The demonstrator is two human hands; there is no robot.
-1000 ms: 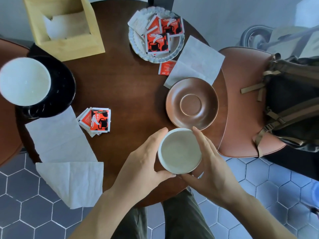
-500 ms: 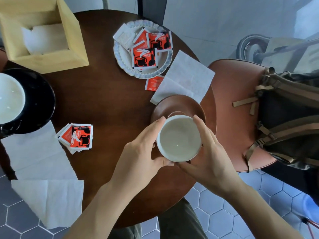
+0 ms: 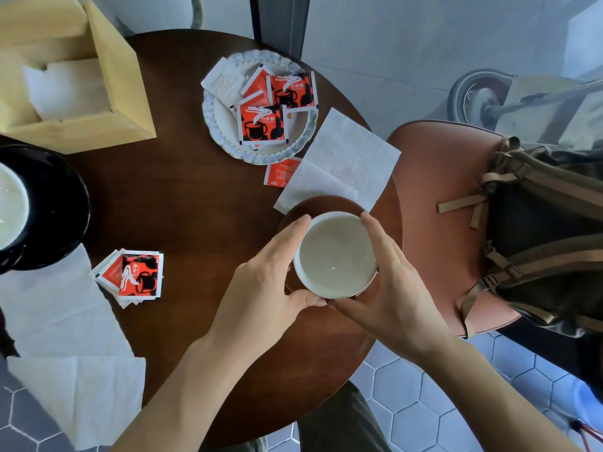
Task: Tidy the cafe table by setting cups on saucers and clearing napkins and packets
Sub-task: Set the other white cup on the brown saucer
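Note:
Both hands hold a white cup [image 3: 336, 254] over the brown saucer [image 3: 321, 203], which shows only at its far rim. My left hand [image 3: 267, 285] grips the cup's left side, my right hand [image 3: 385, 282] its right side. Whether the cup touches the saucer cannot be told. A second white cup [image 3: 9, 210] sits on a black saucer [image 3: 55, 203] at the left edge. White napkins lie by the brown saucer [image 3: 342, 164] and at the front left [image 3: 58, 308]. Red sugar packets lie in a stack [image 3: 133, 277], loose [image 3: 279, 172], and on a white scalloped plate [image 3: 228, 138].
A wooden napkin box [image 3: 111, 93] stands at the back left of the round dark table [image 3: 182, 203]. A brown chair [image 3: 434, 197] with a backpack [image 3: 548, 239] is close on the right. Another napkin [image 3: 85, 396] hangs off the table's front-left edge.
Both hands have carried the white cup away from the near edge and over the brown saucer, which it now mostly covers. The view has shifted left and down.

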